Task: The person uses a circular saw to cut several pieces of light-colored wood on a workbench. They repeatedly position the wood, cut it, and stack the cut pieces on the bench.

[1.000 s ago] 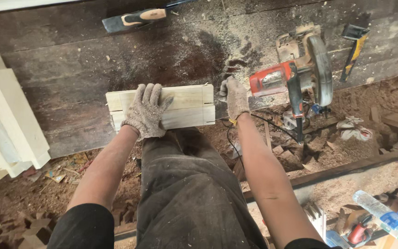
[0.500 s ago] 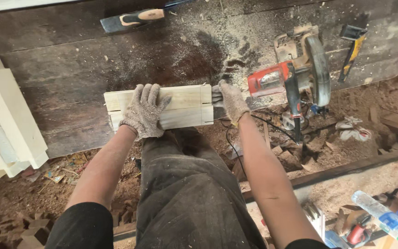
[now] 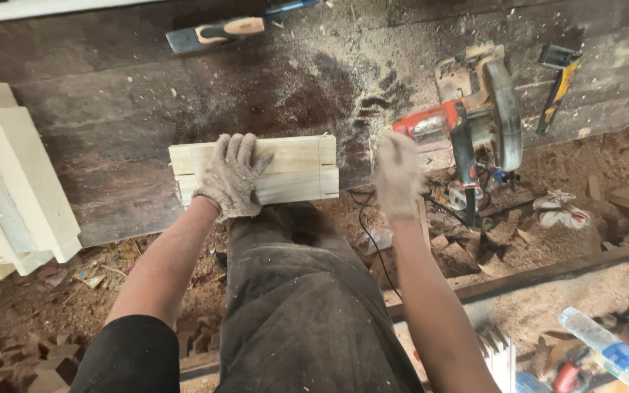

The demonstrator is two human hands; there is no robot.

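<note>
My gloved left hand (image 3: 231,176) lies flat on a pair of pale wooden boards (image 3: 296,167) set side by side at the near edge of a dark plank workbench (image 3: 111,145). Blurred with motion, my gloved right hand (image 3: 398,175) hovers just right of the boards, fingers apart and holding nothing. A red and grey circular saw (image 3: 471,120) rests on the bench to the right of that hand. My dark trousered leg (image 3: 300,306) reaches up to the bench below the boards.
A stack of pale boards (image 3: 9,189) lies at the left. A chisel with a wooden handle (image 3: 216,33) sits at the bench's far edge, a yellow and black tool (image 3: 558,80) at the far right. Sawdust, offcuts and a cable litter the ground; bottles (image 3: 613,353) lie bottom right.
My right hand has let go of the saw area and drawn back left toward the boards' right end. The left hand still presses on the boards.
</note>
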